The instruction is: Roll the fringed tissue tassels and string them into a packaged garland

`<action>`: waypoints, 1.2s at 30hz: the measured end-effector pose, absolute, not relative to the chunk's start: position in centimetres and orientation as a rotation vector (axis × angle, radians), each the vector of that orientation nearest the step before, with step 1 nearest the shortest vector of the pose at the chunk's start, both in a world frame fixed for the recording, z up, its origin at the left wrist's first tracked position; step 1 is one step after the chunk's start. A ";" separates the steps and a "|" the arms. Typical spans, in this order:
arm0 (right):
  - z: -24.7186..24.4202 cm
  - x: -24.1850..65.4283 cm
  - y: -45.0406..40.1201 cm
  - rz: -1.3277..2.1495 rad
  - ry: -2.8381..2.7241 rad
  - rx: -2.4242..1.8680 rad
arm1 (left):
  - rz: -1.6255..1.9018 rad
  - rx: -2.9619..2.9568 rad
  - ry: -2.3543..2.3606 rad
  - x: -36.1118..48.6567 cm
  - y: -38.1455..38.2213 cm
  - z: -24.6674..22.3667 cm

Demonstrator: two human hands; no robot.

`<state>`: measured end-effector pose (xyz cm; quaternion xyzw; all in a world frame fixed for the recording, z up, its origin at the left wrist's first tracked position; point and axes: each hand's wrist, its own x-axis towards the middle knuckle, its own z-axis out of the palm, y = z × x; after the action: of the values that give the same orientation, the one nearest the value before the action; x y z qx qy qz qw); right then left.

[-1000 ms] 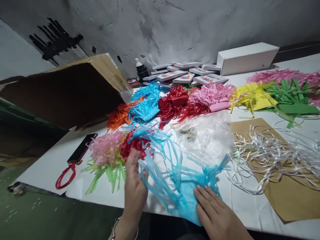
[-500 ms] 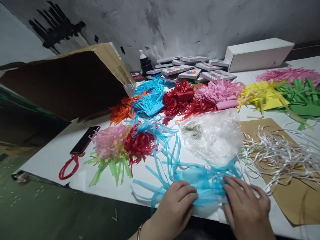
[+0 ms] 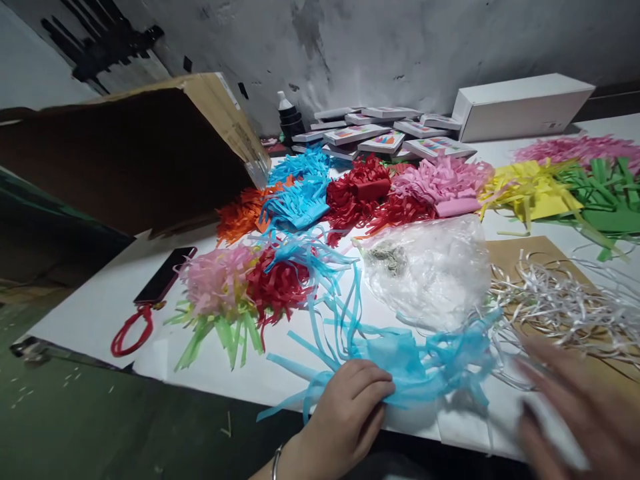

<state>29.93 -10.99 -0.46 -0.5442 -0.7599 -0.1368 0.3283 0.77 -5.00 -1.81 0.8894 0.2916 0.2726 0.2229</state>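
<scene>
Left hand (image 3: 353,410) at six o'clock grasps the blue fringe (image 3: 395,357) toward five, blurred right hand (image 3: 575,407) at four, grip impossible to tell, white counter (image 3: 95,307) beneath, cardboard box (image 3: 125,147) at ten, plastic bag (image 3: 440,273) at three, phone (image 3: 165,275) at nine.

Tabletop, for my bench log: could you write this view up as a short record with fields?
left hand: fingers on blue fringe
right hand: blurred, off the blue fringe, near string
left end: phone, red loop, carton
center: clear bag
back: flat boxes, white box
fringe colors: blue, red, pink, orange, yellow, green
bag contents: cannot tell
</scene>
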 end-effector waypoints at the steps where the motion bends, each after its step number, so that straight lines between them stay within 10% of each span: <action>1: -0.2 27.9 -10.6 -0.305 -2.149 -1.261 | 0.766 2.459 0.799 0.9 -5.0 -1.8; 16: -3.8 30.0 -9.2 -0.553 -1.756 -1.818 | 0.779 2.458 0.811 0.0 -4.8 -1.7; 28: -3.3 21.8 -6.8 -0.128 -1.995 -1.408 | 0.760 2.623 0.527 1.1 -4.4 -1.5; 36: -4.0 32.0 -7.7 -0.606 -1.805 -1.972 | 0.705 2.578 0.647 0.7 -4.2 -2.1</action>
<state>32.03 -7.70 -3.99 -0.7049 -0.6455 -0.2166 0.1989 0.69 -4.24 -2.13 0.9196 0.2308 0.2514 0.1945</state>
